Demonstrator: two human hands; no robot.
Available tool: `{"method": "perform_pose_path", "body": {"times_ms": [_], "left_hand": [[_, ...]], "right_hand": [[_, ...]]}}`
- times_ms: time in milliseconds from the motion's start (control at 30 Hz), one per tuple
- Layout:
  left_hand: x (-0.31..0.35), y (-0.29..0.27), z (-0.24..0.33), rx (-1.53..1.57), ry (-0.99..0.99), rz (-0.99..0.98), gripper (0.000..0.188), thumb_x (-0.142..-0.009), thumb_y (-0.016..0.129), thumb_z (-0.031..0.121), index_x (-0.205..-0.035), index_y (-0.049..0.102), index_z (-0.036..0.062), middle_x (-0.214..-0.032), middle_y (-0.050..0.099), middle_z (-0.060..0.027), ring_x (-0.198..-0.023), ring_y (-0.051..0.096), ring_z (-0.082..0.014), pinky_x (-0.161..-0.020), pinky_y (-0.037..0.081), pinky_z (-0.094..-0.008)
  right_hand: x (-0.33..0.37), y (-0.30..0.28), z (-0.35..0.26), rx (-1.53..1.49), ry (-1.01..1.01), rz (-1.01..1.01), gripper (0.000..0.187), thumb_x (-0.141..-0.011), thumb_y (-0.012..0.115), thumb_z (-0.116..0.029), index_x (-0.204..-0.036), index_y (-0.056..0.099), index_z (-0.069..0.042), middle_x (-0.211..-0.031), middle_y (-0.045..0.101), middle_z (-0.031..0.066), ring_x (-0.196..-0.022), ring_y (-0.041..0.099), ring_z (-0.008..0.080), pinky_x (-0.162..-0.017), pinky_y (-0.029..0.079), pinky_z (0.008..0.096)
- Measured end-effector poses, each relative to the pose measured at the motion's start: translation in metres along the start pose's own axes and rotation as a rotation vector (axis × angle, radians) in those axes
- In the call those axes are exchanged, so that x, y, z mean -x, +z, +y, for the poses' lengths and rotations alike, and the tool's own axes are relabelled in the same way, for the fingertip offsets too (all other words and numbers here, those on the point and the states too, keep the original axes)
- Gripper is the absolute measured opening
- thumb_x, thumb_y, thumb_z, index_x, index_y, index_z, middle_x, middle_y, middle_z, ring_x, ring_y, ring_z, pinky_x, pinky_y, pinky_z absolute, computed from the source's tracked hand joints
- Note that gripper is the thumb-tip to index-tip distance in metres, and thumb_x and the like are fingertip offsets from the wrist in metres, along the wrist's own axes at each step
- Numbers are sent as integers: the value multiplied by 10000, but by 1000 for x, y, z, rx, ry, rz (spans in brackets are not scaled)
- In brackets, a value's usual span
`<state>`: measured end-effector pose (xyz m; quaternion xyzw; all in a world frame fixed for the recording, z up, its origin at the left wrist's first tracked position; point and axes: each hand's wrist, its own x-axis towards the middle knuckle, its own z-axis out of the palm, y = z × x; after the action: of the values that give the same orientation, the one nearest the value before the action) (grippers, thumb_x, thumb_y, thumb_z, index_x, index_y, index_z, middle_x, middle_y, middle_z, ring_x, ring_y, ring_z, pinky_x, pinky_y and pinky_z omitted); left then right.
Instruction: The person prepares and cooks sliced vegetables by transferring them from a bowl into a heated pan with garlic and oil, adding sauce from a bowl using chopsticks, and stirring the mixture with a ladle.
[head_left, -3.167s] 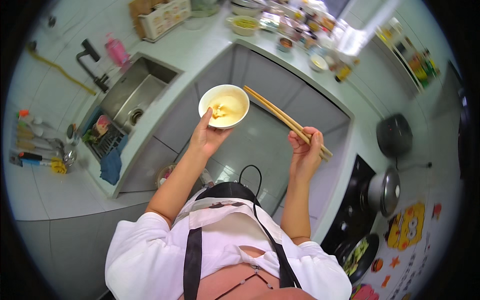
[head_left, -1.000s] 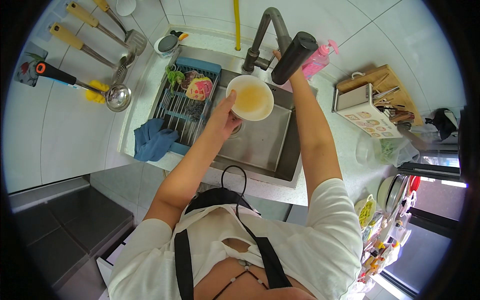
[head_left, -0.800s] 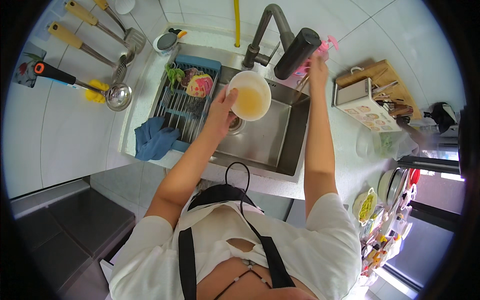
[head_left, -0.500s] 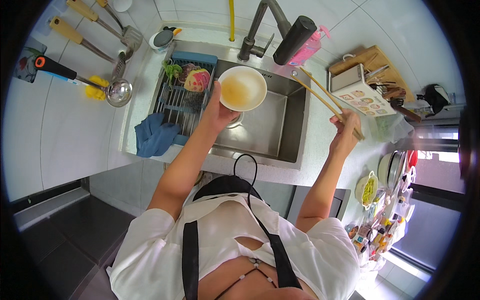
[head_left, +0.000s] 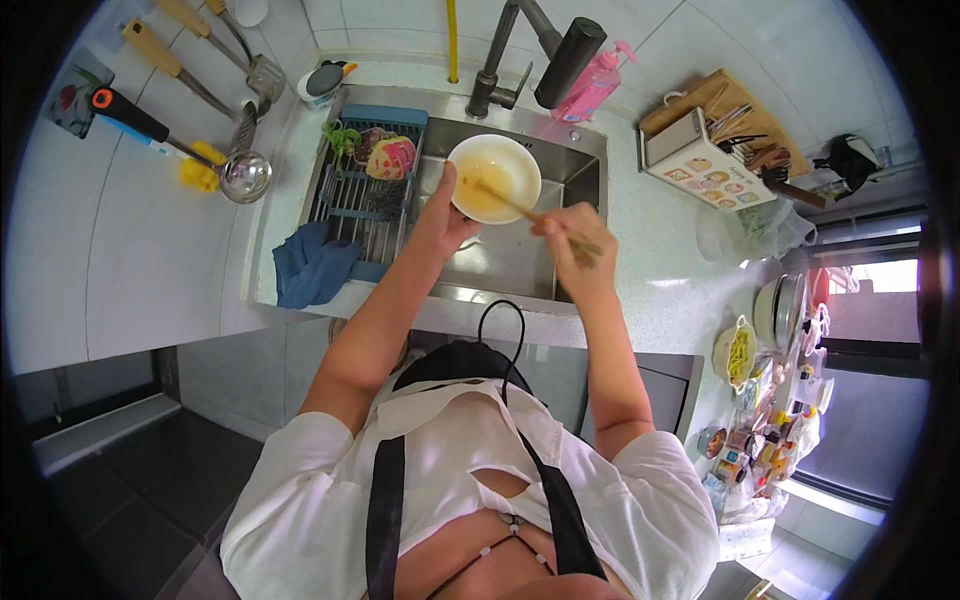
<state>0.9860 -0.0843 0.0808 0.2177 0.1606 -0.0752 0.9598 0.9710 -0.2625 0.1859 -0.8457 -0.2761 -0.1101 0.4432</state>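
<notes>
White bowl [head_left: 493,178] of yellow liquid held over the steel sink [head_left: 505,262], mid-stir.
Left hand [head_left: 440,218] grips its rim; right hand [head_left: 572,240] pinches chopsticks [head_left: 520,205], tips inside. Next, I judge, small steady circles, bowl kept level.

Since the earliest picture, the white bowl [head_left: 493,178] has been carried from in front of the cabinets to a place over the steel sink [head_left: 520,262], where it is held by the left hand [head_left: 441,218]. A second ago the right hand [head_left: 572,243] was raised to the dark tap [head_left: 520,45]; half a second ago it was drawn out over the worktop [head_left: 660,250] with the chopsticks [head_left: 535,215]. It has now been brought in beside the bowl, and the chopstick tips have been dipped into the yellow liquid.
</notes>
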Motion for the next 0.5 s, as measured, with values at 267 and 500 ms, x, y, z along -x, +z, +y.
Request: {"method": "perform_pose_path", "body": {"times_ms": [267,500], "left_hand": [[8,4,6,22,6,5,635,-796,537,528,-1261,380,126,-1254,439,-81,-1180,407,-254,-960,348,-495],[9,9,11,-2,40,-27,655,-780,545,547,-1260,378,134,-1281,409,-76,-1197,380,-254,-967,335,-496]], "right_hand": [[2,7,-25,-38,-94,-39,74,-763,590,7,-825,628,-4,-753,599,97,-658,553,209,-585,442,273],[2,7,-28,-33,-159,-76,105,-748,602,14,-848,626,-6,-768,601,109,-674,561,217,-605,448,278]]}}
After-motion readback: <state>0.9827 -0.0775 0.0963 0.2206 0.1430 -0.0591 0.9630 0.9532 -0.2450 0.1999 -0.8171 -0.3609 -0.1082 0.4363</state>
